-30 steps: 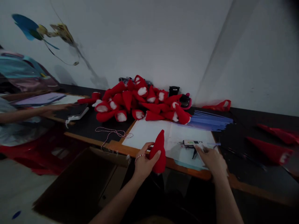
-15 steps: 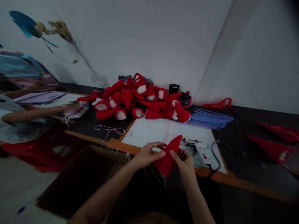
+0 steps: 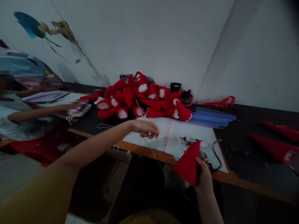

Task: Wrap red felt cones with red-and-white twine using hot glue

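Observation:
My left hand [image 3: 147,128] is over the white sheet with its fingers curled. A thin red-and-white string [image 3: 151,148] runs through it, one end sticking up above the hand and the rest trailing down past the table edge. Low on the right, my right hand [image 3: 205,174] grips a flat red felt cone [image 3: 189,162] by its side, tip up. Behind the cone lies a white glue gun [image 3: 192,140], partly covered, its nozzle pointing left. More of the string [image 3: 104,126] lies looped on the dark tabletop left of the sheet.
Red cones stuffed with white filling [image 3: 128,98] are heaped against the wall. Blue strips [image 3: 211,118] lie to their right. More red felt pieces [image 3: 273,146] rest at far right. A co-worker's arm [image 3: 44,113] reaches in from the left. An open cardboard box [image 3: 114,174] stands below the edge.
My left hand has let go of the red felt cone and moved up and left, lifting the string. My right hand has carried the cone right and down, over part of the glue gun.

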The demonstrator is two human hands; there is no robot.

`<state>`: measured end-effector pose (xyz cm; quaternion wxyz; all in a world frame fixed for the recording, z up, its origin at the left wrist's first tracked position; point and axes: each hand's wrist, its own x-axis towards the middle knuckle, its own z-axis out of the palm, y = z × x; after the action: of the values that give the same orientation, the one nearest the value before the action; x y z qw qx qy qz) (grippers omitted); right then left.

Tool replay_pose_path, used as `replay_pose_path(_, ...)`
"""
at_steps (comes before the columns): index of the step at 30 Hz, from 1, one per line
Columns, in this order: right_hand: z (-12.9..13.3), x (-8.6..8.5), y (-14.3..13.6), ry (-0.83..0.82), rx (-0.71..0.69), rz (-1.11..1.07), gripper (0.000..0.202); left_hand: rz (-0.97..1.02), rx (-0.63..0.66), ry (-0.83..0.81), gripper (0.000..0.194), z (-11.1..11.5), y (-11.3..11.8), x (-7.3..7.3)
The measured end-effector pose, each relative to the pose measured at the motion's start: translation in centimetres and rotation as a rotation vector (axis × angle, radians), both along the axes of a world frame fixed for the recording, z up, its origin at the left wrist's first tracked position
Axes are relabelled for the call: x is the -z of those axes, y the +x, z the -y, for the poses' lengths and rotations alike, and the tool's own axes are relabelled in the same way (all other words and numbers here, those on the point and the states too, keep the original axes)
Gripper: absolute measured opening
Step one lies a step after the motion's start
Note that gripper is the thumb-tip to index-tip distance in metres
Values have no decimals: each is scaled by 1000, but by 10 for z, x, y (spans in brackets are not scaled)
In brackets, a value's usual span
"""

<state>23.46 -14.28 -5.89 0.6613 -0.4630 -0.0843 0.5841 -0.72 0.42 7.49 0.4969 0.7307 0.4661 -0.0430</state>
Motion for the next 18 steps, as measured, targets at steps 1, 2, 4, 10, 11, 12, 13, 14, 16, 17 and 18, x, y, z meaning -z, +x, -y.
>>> replay_pose_path(1,3,-1,3,-12,-12,-8,52,-76,20,-2,35,2,-8,18)
replay_pose_path(2,7,-3,7,-32,-29,-16,52,-132,30,7,33,3,-18,34)
replay_pose_path(4,14,-5,13,-87,-71,-20,51,-239,25,69,36,3,-41,53)
replay_pose_path(10,18,3,14,-106,-197,89,43,-491,-277,572,57,-33,-71,61)
replay_pose_path(11,17,4,9,-106,-210,100,40,-508,-332,648,57,-42,-65,66)
replay_pose_path(12,18,4,4,-101,-223,102,39,-515,-374,710,55,-51,-58,72)
replay_pose_path(13,19,3,-2,-91,-238,100,38,-512,-401,757,52,-59,-49,80)
replay_pose_path(14,21,1,-7,-82,-258,96,38,-502,-419,796,48,-66,-39,88)
replay_pose_path(16,26,-3,-17,-68,-295,85,39,-474,-447,851,42,-78,-22,102)
replay_pose_path(17,29,-5,-21,-62,-300,80,38,-458,-463,869,41,-83,-16,107)
replay_pose_path(18,31,-6,-24,-56,-296,80,38,-443,-480,880,40,-87,-11,111)
